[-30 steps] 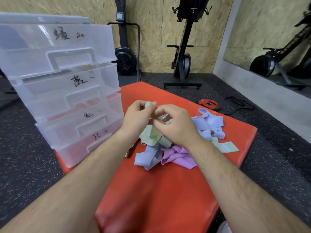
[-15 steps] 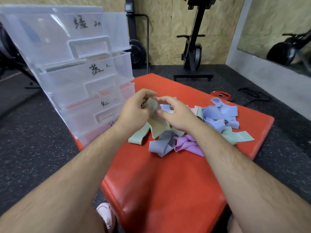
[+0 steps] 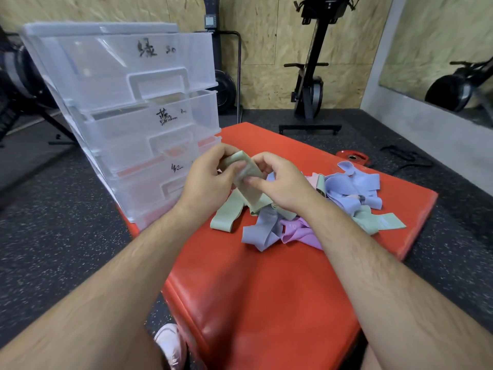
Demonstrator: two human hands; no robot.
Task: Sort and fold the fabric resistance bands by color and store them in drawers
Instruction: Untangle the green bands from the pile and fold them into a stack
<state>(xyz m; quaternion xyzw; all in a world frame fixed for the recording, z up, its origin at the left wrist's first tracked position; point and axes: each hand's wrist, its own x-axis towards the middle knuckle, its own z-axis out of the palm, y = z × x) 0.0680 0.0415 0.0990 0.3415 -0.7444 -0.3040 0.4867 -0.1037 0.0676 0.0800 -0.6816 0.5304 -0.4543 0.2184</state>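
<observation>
Left hand (image 3: 209, 180), right hand (image 3: 282, 184) partly cover green band (image 3: 252, 200).

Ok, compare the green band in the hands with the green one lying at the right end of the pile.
The held green band is pinched by the left hand and right hand; the lying green band is untouched. The held green band is raised and creased over; the lying green band rests flat on the red mat, partly under blue bands. Both are pale green fabric.

Chipboard wall (image 3: 266, 49); black speckled rubber floor (image 3: 53, 222); exercise machine (image 3: 306, 94) standing at wall; possibly mirror (image 3: 440, 49) right.
</observation>
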